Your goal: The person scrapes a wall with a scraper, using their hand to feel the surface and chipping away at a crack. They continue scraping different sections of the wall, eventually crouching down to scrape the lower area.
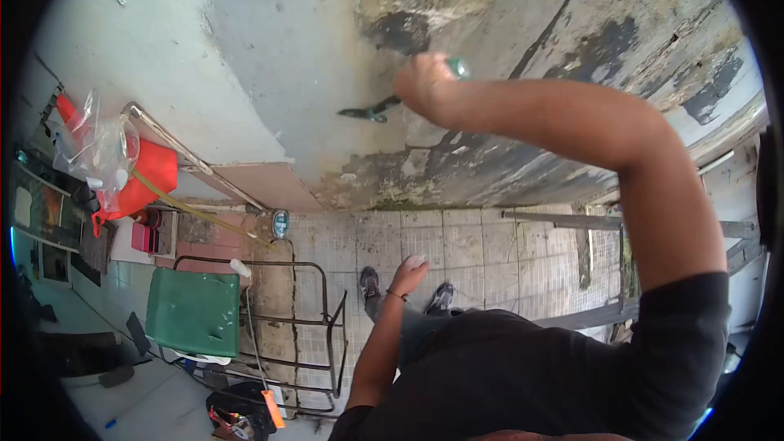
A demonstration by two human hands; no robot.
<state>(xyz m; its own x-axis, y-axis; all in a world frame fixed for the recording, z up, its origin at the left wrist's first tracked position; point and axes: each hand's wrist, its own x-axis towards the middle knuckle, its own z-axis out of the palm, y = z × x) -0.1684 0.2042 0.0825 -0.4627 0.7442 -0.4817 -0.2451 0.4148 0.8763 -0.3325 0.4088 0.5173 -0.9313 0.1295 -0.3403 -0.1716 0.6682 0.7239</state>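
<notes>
My right hand (423, 86), blurred by motion, is raised against the stained, peeling wall (286, 41). Its fingers are closed around a green-ended tool (459, 69), mostly hidden by the hand. Left of that hand, a dark, irregular shape (363, 113) shows against the wall; whether it belongs to the tool is unclear. Lower down, my left hand (409, 274) hangs above the tiled floor (482, 257), near my shoes, with a dark band on the wrist. Its fingers are curled, with something pale at their tips, too small to name.
A green-seated metal frame (194, 313) stands at the lower left, with an orange-handled tool (273, 408) beside it. A red item (151, 184) and clear plastic bag (102, 147) hang at the left. A round tin (280, 224) sits by the wall. Wooden beams (563, 220) lie at right.
</notes>
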